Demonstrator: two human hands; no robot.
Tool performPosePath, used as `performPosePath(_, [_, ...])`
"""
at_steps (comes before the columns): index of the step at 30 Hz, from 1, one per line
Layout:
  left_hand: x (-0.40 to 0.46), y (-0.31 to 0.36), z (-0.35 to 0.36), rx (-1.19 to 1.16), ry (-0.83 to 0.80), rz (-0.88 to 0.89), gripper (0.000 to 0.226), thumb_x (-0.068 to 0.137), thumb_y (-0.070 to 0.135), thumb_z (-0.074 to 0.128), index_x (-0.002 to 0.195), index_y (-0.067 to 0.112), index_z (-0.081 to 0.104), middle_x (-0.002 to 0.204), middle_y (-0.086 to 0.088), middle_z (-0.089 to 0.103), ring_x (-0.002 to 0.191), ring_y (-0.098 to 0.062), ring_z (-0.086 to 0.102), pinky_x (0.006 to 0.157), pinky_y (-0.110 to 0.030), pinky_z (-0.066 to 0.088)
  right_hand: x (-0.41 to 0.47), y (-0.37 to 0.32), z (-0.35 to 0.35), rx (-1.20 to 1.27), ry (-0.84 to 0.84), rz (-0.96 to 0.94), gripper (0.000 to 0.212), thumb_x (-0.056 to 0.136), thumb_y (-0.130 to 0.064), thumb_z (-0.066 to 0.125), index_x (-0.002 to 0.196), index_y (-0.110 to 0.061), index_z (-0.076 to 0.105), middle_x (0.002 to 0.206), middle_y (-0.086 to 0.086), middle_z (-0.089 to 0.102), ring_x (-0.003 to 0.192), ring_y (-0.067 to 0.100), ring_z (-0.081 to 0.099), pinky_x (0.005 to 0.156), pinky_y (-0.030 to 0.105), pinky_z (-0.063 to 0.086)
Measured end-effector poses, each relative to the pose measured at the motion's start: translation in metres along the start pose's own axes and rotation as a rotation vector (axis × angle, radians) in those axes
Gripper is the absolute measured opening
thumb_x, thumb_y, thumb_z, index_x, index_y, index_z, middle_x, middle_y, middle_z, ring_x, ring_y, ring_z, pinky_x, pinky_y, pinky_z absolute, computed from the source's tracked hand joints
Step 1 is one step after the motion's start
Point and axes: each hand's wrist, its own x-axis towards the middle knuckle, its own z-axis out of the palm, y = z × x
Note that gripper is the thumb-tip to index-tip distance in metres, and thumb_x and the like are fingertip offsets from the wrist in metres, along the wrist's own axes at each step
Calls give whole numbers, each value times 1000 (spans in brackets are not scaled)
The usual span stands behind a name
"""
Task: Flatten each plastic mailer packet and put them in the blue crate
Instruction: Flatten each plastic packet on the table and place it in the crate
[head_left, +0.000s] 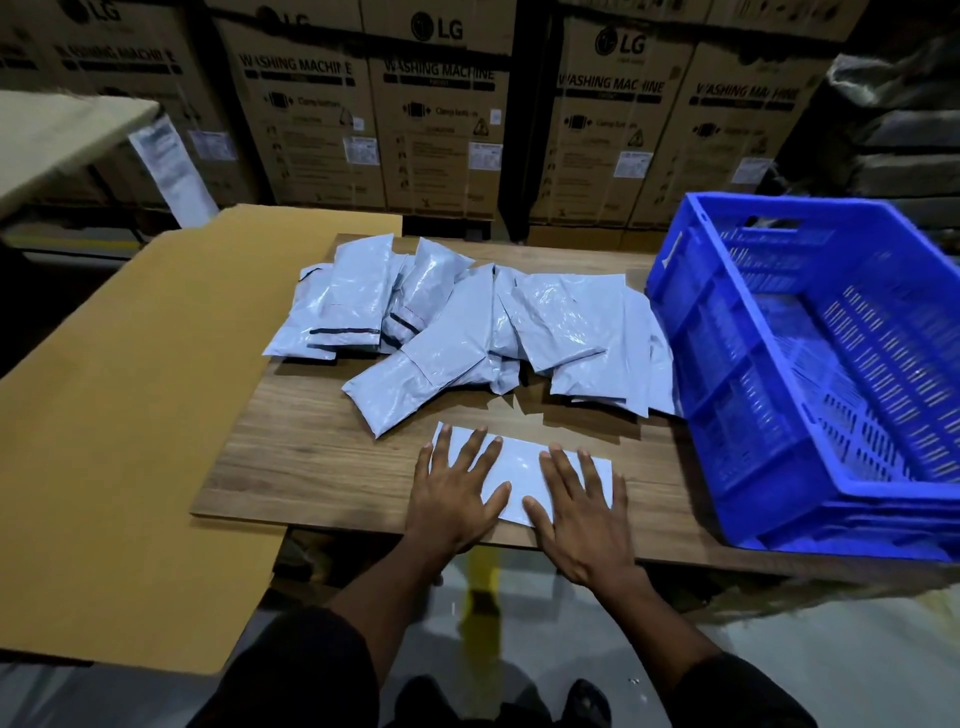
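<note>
Both my palms lie flat, fingers straight and spread, nothing curled or pinched: my left hand (457, 493) presses the left half of one mailer (519, 467) and my right hand (582, 509) the right half, thumbs pointing toward each other over its middle. The mailer sits on the wooden board (311, 457), near the board's front edge and to the left of the blue crate (810, 384).

I judge this packet to be light and soft: thin, glossy plastic film that gives under the palm and would slide easily on the smooth wood. It looks already quite flat, with little bulk left inside. Being limp, it will likely droop if I lift it by one corner, so I would take it by a long edge or by both short ends, thumb on top and fingers slipped beneath, keeping it level on the way to the crate.

Behind it, further from the board's front edge, lies the heap of mailers (467, 322), puffier and crumpled, overlapping one another, its right end just beside the crate wall. I see nothing in the crate itself, though part of its floor is hidden by the near wall. A cardboard sheet (130, 415) lies to the left of the board.
</note>
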Motion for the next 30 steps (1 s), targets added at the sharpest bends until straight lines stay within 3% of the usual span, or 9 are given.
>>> performPosePath(5, [-4, 1, 0, 14, -55, -24, 67, 96, 63, 36, 153, 27, 41, 162, 1, 34, 150, -41, 22, 117, -56, 25, -7, 29, -7, -53, -52, -9, 72, 96, -70, 8, 159, -34, 6, 166, -13, -4, 153, 19, -4, 117, 60, 3])
performPosePath(9, [-5, -6, -5, -44, -103, -68, 79, 99, 64, 1, 159, 20, 27, 166, -3, 23, 155, -31, 3, 122, -48, 7, -8, 37, -16, -53, -127, 16, 74, 95, -69, 4, 158, -32, -3, 165, -10, -16, 151, 15, -15, 118, 62, -4])
performPosePath(11, [-2, -6, -10, -139, -97, -148, 84, 96, 60, -5, 159, 12, 24, 168, -8, 15, 155, -26, -5, 124, -45, -1, -6, 30, -18, -47, -130, 71, 75, 97, -66, 5, 159, -24, 1, 166, -3, -12, 152, 18, -15, 116, 64, -5])
performPosePath(13, [-2, -3, -14, -156, -77, -141, 76, 99, 50, 7, 156, 4, 29, 166, -14, 18, 155, -32, 3, 125, -49, 6, -3, 15, -19, -48, -47, 76, 74, 100, -60, 11, 158, -14, 15, 167, 5, 3, 153, 25, -3, 114, 66, -1])
performPosePath(15, [-2, 3, -11, -167, -54, -29, 68, 103, 42, 13, 153, -2, 33, 162, -19, 26, 152, -36, 15, 123, -51, 17, 4, -3, -20, -54, -22, -49, 68, 101, -51, 15, 157, -12, 22, 166, 4, 14, 153, 27, 9, 114, 67, 6])
performPosePath(18, [2, 11, -9, -218, -142, 14, 81, 95, 51, -5, 158, 5, 17, 167, -11, 16, 154, -19, 1, 125, -34, 0, 13, -30, -18, -23, -105, -230, 69, 98, -51, 1, 160, -20, 8, 167, -7, 1, 153, 21, -8, 116, 64, -5])
performPosePath(20, [4, 7, -8, -176, -188, 12, 85, 92, 55, -12, 160, 11, 15, 168, -6, 14, 155, -18, 1, 124, -33, -2, 16, -37, -15, -4, -140, -251, 74, 92, -55, -9, 159, -26, -1, 165, -14, -9, 152, 18, -14, 116, 63, -8])
performPosePath(25, [-9, -8, -4, 20, -151, 57, 60, 105, 47, 21, 154, 18, 40, 160, -3, 37, 149, -37, 28, 114, -53, 33, 9, -27, -7, -34, -122, -190, 72, 93, -65, -10, 158, -37, -1, 164, -17, -11, 152, 19, -13, 117, 60, -6])
performPosePath(30, [-9, -6, -6, 10, -143, -27, 65, 99, 61, 23, 158, 34, 29, 166, -1, 24, 152, -41, 12, 117, -56, 21, -3, 6, -12, -36, -149, -69, 73, 93, -76, 10, 155, -42, -9, 163, -18, -19, 150, 15, -19, 118, 60, -7])
